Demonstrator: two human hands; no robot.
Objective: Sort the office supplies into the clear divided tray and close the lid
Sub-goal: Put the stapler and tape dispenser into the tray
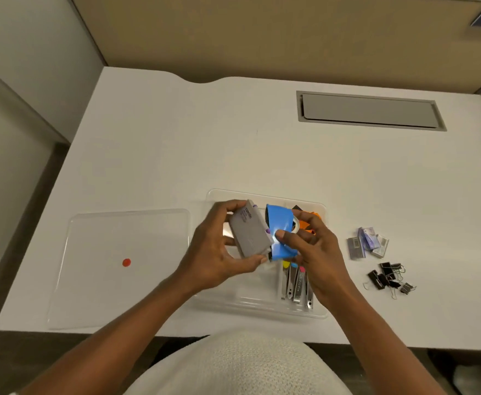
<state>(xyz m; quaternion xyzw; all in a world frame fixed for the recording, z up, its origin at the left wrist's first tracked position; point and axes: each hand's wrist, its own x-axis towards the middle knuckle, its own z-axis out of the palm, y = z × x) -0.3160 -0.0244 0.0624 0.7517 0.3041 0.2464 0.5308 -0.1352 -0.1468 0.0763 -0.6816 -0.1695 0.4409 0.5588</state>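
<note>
Left hand gripped grey rectangular box, right hand clasped blue tape dispenser above clear divided plastic tray; clear flat lid lay left, black binder clips right.

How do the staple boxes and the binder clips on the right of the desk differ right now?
The staple boxes are small grey and purple cartons; the binder clips are black with thin wire handles. The boxes lie farther from the person, the clips nearer the desk's front edge. The boxes huddle in a tight overlapping cluster, while the clips spread more loosely. Both piles sit on the desk, right of the clear divided tray, not yet sorted.
</note>
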